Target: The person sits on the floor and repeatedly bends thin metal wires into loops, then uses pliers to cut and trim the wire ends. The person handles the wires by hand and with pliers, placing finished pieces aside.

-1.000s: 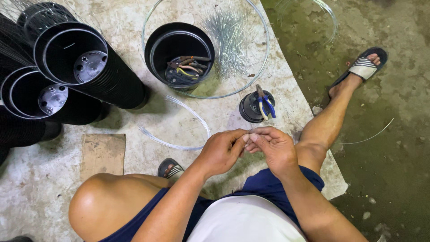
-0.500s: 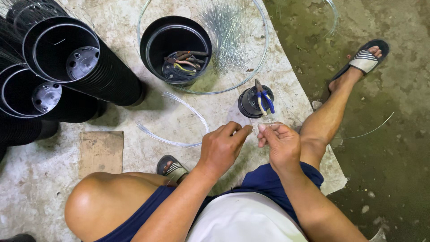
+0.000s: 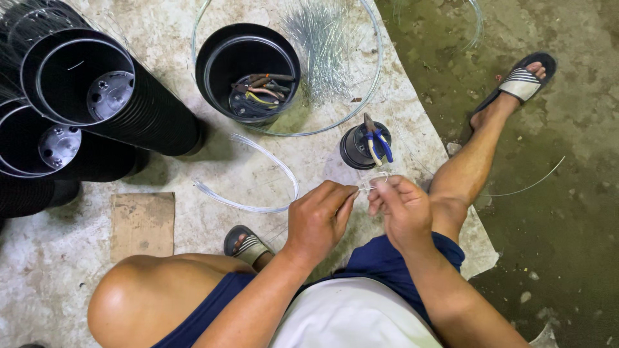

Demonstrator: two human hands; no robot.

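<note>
Concrete floor (image 3: 77, 277) underfoot — left hand (image 3: 319, 219) and right hand (image 3: 401, 209) both pinch one clear tube (image 3: 258, 193), now closer together than before. Beyond: one blue-handled pliers (image 3: 376, 140) on a small pot (image 3: 358, 149), one upright bucket (image 3: 247, 71) — two stacks lying left.

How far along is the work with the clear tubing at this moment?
Looks done: stacks of black plastic pots with wire rims lie to one side. In hand: left hand and right hand pinch a short clear plastic tube piece together. Left: a long clear tubing length, a pile of thin cut wires and blue-handled pliers lie unused.
</note>
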